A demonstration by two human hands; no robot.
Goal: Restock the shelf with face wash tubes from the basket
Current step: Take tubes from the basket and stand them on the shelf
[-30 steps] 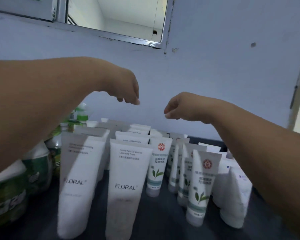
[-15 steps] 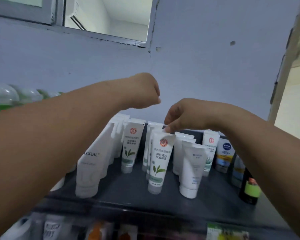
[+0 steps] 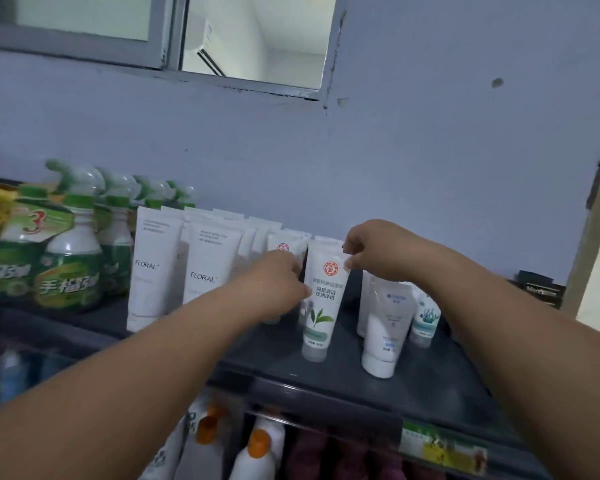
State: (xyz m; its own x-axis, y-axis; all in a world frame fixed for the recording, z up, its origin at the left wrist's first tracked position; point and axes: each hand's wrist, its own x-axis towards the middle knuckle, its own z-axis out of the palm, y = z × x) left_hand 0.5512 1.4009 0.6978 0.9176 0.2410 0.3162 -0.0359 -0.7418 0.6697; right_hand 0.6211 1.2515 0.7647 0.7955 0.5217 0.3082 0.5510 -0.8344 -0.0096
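Okay so, green spray bottles [image 3: 70, 271]: way off left, ignore them.
FLORAL tubes [image 3: 208, 271]: standing neat, that's the row line to match.
Left hand [image 3: 278, 282]: curled fingertips against the tube's left edge; can't tell if it's actually pinching.
Green-leaf face wash tube [image 3: 321, 299]: cap down on the dark shelf [image 3: 430, 368], front of its row.
Right hand [image 3: 371, 251]: pinching the top crimp; I'd square the label forward before letting go.
Blue-print white tube [image 3: 383, 323]: just beside, easy to knock.
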